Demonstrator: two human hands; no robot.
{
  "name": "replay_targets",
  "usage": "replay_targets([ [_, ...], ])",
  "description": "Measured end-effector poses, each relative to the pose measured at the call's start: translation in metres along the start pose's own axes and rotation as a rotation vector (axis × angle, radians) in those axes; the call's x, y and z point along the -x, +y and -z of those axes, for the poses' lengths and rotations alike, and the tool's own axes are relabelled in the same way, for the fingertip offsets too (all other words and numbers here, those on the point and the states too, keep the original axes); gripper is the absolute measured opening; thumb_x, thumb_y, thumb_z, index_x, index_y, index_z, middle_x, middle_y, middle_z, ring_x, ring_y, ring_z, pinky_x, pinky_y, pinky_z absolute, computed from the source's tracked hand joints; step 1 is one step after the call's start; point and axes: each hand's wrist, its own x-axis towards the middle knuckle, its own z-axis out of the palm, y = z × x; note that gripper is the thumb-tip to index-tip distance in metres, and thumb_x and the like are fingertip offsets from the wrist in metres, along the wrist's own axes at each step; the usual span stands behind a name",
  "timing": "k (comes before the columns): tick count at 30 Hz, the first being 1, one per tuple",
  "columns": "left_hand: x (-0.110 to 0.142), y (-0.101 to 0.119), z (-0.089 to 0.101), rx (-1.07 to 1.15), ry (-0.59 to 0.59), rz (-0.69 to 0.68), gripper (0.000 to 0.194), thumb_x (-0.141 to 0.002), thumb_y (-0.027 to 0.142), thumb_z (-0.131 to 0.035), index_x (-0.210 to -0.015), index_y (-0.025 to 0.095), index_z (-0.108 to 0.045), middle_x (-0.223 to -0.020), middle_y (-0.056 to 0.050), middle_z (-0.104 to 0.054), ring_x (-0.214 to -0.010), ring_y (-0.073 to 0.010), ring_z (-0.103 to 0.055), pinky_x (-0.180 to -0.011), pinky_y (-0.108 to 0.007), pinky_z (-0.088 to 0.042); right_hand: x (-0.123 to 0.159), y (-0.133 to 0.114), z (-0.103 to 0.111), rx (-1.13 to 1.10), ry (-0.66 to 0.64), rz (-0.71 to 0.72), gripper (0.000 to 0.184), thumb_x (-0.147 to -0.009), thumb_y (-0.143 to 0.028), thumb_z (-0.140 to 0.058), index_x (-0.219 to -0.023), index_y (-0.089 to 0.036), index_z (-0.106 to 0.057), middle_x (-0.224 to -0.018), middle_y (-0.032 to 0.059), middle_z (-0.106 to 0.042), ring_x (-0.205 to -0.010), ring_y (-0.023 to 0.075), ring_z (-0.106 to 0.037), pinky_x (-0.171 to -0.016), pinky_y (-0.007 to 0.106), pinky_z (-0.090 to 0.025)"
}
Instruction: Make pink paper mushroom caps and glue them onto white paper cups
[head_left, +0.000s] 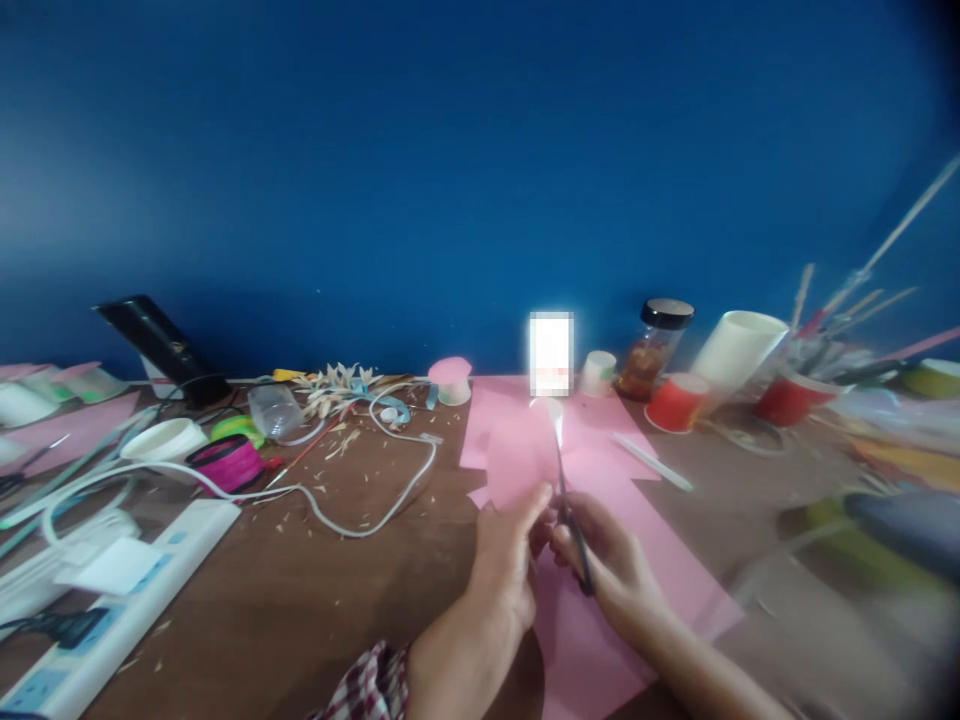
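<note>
My left hand (pixel 501 565) is closed, its thumb pressed on a cut piece of pink paper (pixel 523 455) held up in front of me. In my right hand (pixel 611 565) are dark-handled scissors (pixel 578 550), fingers wrapped about the handle. The narrow blades point away from me along the paper's right edge; blur hides how far apart they are. Beneath both hands lie larger pink sheets (pixel 637 600) on the brown table. Just beyond the held paper stands a small white object (pixel 552 420), partly covered by it.
At left are a white power strip (pixel 135 610), a looped white cable (pixel 360 533) and a magenta tape roll (pixel 225 463). A pink-topped cup (pixel 450 385) stands near the blue wall. To the right are a black-lidded jar (pixel 652 350), a red cup (pixel 677 405) and a white tube (pixel 739 355).
</note>
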Motion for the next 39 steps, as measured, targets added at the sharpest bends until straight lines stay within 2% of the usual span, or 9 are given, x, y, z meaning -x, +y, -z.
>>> replay_targets([
  [10,-0.0023,-0.0021,0.0023,0.016,-0.002,0.016,0.030,-0.058,0.025,-0.078,-0.078,0.009,-0.063,-0.058,-0.001,-0.058,-0.051,-0.0107,-0.055,-0.052,-0.023,-0.046,0.0009,0.0038,0.0001,0.038,0.022,-0.020,0.035,-0.079,-0.040,-0.064,-0.101,-0.016,-0.053,-0.076,0.0022,-0.061,-0.066,0.0144,-0.055,-0.059,0.025,-0.045],
  [16,-0.0025,-0.0024,0.0027,0.009,-0.002,0.019,0.030,-0.058,0.026,-0.078,-0.078,0.010,-0.063,-0.057,0.000,-0.057,-0.050,-0.0102,-0.055,-0.049,-0.022,-0.045,0.0000,0.0032,0.0010,0.062,0.034,-0.034,0.036,-0.078,-0.042,-0.063,-0.102,-0.016,-0.054,-0.066,-0.0015,-0.056,-0.061,0.0136,-0.054,-0.056,0.024,-0.044],
  [21,-0.0022,-0.0005,0.0006,0.034,0.000,0.021,0.028,-0.058,0.023,-0.077,-0.077,0.011,-0.061,-0.055,0.001,-0.057,-0.048,-0.0094,-0.053,-0.048,-0.022,-0.045,-0.0006,0.0007,0.0008,0.054,0.034,-0.019,0.035,-0.078,-0.041,-0.064,-0.101,-0.016,-0.056,-0.073,0.0009,-0.060,-0.064,0.0135,-0.055,-0.058,0.024,-0.045],
  [39,-0.0026,-0.0015,0.0030,0.042,0.000,0.009,0.028,-0.058,0.023,-0.079,-0.077,0.011,-0.062,-0.055,0.002,-0.057,-0.049,-0.0068,-0.052,-0.051,-0.019,-0.044,-0.0004,-0.0019,0.0033,0.105,0.060,-0.039,0.041,-0.075,-0.046,-0.065,-0.101,-0.015,-0.058,-0.069,0.0006,-0.057,-0.059,0.0140,-0.054,-0.053,0.026,-0.043],
])
